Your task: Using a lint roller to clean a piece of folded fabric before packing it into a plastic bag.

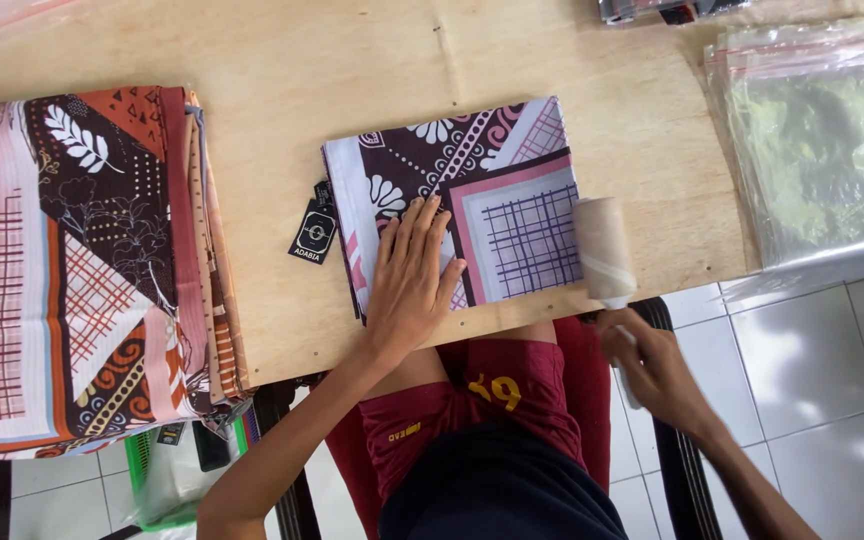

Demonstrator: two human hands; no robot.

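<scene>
One folded cloth (472, 205), patterned in maroon, white, pink and purple checks, lay flat near the front edge of the wooden worktop (352, 60), roughly in its middle. A small black hang tag (314, 232) stuck out from the cloth's left edge and rested on the wood.

The left hand (410, 275) lay open and flat on the cloth, palm down, fingers spread and pointing away from the person, the forearm running down and to the left out of view. The right hand (652, 370) was closed around the handle of a lint roller (604, 250), whose pale cylinder rested on the cloth's right edge; the hand itself sat below the worktop's front edge, over the lap, and was somewhat blurred.

At the left, well apart from the cloth, stood a stack of folded fabrics (82, 260) in orange, maroon and pink patterns, hanging over the worktop's front edge and cut off by the frame. At the right lay a pile of clear plastic bags (812, 140), partly overhanging the worktop. Dark objects (662, 10) at the top edge were cut off and hard to identify. Below, the person's red shorts (472, 400) and a black chair frame (677, 450) showed above a white tiled floor (812, 360). A green basket (142, 470) at the lower left was mostly hidden.
</scene>
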